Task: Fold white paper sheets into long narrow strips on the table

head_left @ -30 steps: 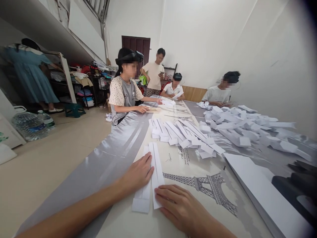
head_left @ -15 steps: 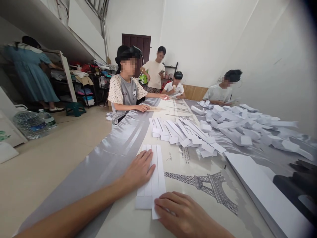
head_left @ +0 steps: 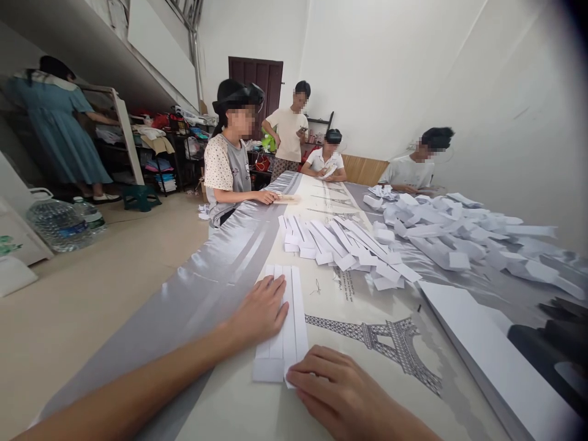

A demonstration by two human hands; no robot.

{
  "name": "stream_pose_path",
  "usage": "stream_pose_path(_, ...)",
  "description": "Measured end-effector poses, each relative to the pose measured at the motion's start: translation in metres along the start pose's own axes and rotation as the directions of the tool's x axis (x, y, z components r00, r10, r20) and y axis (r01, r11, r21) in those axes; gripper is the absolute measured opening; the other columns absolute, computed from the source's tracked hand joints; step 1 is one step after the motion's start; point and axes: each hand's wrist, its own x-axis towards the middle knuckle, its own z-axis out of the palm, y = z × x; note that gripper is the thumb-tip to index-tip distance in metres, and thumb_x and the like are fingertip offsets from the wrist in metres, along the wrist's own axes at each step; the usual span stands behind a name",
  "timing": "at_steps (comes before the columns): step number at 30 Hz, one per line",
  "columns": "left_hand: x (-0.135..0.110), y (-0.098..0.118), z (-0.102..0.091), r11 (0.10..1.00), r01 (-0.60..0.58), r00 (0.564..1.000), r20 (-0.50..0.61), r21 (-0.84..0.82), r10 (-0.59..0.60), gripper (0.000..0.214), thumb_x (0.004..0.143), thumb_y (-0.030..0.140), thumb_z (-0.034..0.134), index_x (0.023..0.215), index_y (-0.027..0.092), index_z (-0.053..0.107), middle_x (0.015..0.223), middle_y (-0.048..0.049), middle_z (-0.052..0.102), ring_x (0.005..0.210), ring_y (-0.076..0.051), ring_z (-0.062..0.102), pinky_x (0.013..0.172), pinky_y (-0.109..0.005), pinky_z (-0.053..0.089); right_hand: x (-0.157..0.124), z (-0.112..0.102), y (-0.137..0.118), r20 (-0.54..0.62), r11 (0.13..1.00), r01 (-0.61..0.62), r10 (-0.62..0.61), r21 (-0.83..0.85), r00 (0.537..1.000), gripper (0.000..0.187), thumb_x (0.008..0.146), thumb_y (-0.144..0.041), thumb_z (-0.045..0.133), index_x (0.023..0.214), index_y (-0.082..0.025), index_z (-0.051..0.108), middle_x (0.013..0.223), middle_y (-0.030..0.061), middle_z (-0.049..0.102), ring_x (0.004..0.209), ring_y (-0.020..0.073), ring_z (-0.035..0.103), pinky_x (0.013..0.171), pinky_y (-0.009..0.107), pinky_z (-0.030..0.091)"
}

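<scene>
A white sheet of paper folded into long narrow strips (head_left: 288, 318) lies on the table in front of me. My left hand (head_left: 258, 314) rests flat on its left side, fingers stretched out and pressing it down. My right hand (head_left: 334, 392) lies flat on the near right corner of the paper, fingers together and extended. Neither hand grips anything.
A row of folded paper strips (head_left: 340, 244) lies further along the table, and a large heap of them (head_left: 459, 233) at the right. A stack of white sheets (head_left: 478, 349) sits near right. Several people sit or stand at the far end. Water bottles (head_left: 57, 222) stand on the floor left.
The paper's right flap has been folded in flat beside the left part. My right hand slid slightly nearer along the paper's bottom edge; my left hand stayed pressing.
</scene>
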Motion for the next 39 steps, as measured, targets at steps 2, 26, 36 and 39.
stream_pose_path(2,0.0,0.0,0.0,1.0,-0.008,1.0,-0.001,0.006,0.008,0.051,0.101,0.033,0.037,0.146,0.009,0.045,0.149,-0.0153,0.051,0.136,-0.034,0.045,0.113,-0.049,0.037,-0.001,0.002,0.001,0.018,1.0,-0.013,0.013,0.001,1.0,0.022,0.099,-0.013,0.049,0.112,-0.018,0.066,0.09,0.0052,0.071,0.079,0.0189,0.059,0.07,0.032,0.052)
stream_pose_path(26,0.002,0.005,-0.008,0.998,-0.038,0.999,0.028,0.054,0.037,0.046,0.101,0.03,0.034,0.139,0.008,0.05,0.146,-0.0163,0.053,0.131,-0.034,0.046,0.108,-0.047,0.039,0.0,0.011,0.004,0.137,0.881,-0.331,0.302,0.339,0.943,0.019,0.092,-0.018,0.062,0.103,-0.023,0.077,0.097,0.0042,0.066,0.073,0.0139,0.059,0.063,0.027,0.049)
stream_pose_path(36,0.003,0.007,-0.01,1.0,-0.007,0.999,0.035,-0.017,0.007,0.047,0.099,0.03,0.034,0.139,0.01,0.049,0.147,-0.0168,0.052,0.132,-0.035,0.046,0.108,-0.049,0.037,0.01,0.007,-0.003,0.143,0.81,-0.483,0.463,0.333,0.875,0.021,0.092,-0.021,0.064,0.073,-0.023,0.075,0.077,-0.0002,0.061,0.065,0.0126,0.054,0.059,0.026,0.043)
stream_pose_path(39,0.003,0.007,-0.011,1.0,-0.005,0.999,0.053,-0.003,0.005,0.048,0.1,0.03,0.035,0.139,0.008,0.049,0.148,-0.0171,0.051,0.133,-0.035,0.045,0.11,-0.048,0.036,0.014,0.006,-0.002,0.179,0.786,-0.547,0.517,0.287,0.837,0.019,0.091,-0.022,0.065,0.073,-0.023,0.073,0.074,-0.0011,0.062,0.065,0.0132,0.054,0.06,0.027,0.041)
